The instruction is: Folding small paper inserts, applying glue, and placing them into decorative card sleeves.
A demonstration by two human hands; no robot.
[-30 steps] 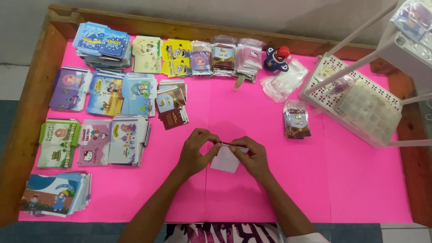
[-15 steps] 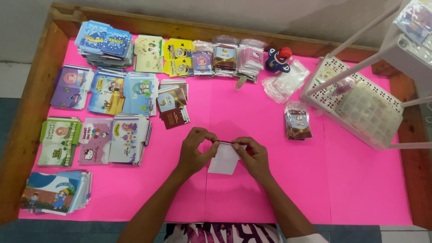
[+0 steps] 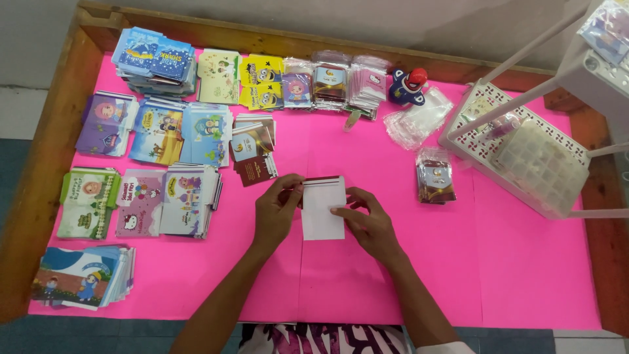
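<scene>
A person seated at a wooden-framed table covered in bright pink paper (image 3: 524,275) is working a small white rectangular envelope with a dark red band along its top edge (image 3: 323,208), which is lying flat on the pink surface in front of them, near the table's middle. The left hand (image 3: 276,211) is pinching the envelope's upper left corner, thumb and fingers closed on the edge; the right hand (image 3: 368,221) is pressing the lower right side, fingertips flat on the paper rather than gripping it.

Just above the left hand, a loose fan of maroon and beige envelopes (image 3: 254,157) is lying close by. Stacks of colourful cartoon-printed envelopes (image 3: 157,131) are filling the table's left half, with another row along the far edge. To the right, a small bundle of dark packets in clear wrap (image 3: 435,177) is sitting apart, near a pile of clear plastic sleeves (image 3: 419,121), a blue and red toy figure (image 3: 407,85) and a white perforated plastic basket (image 3: 524,157).

The risk, judging from this layout: the paper is thin, so uneven pressure between pinch and flat press could be creasing or skewing it. A sideways sweep of the left wrist could also be knocking the fanned maroon envelopes out of order, since they are lying so near.
</scene>
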